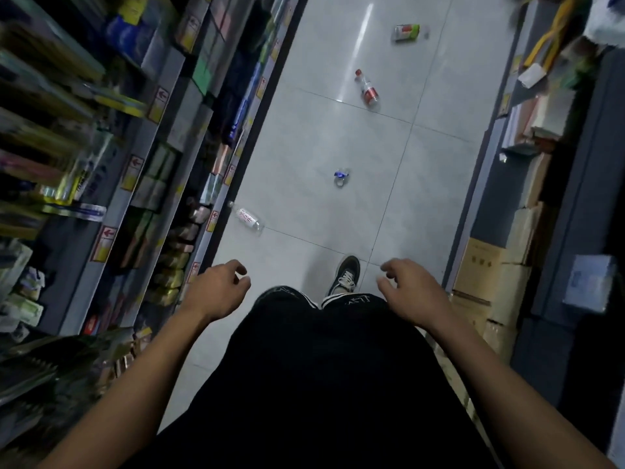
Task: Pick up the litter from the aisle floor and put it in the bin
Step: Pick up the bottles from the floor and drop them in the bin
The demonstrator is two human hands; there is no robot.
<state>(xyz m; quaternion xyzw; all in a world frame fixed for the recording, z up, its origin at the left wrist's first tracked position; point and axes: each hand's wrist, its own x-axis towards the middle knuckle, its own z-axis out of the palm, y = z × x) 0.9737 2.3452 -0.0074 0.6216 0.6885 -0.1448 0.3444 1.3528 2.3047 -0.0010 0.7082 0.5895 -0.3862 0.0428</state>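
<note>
Litter lies along the grey tiled aisle floor (338, 130). A clear bottle with a white label (248, 218) rests by the foot of the left shelf. A small crumpled blue and clear wrapper (341, 177) sits mid-aisle. Farther off lies a clear bottle with a red label and cap (368, 89), and beyond it a green and red can (407, 33). My left hand (218, 289) and my right hand (411, 287) hang in front of me with loosely curled fingers, holding nothing. No bin is in view.
Stocked shelves with price tags (135, 164) line the left side. Cardboard boxes (490, 282) and stacked goods stand along the right. My dark trousers and one dark shoe (346, 274) fill the lower middle. The picture is blurred at the sides.
</note>
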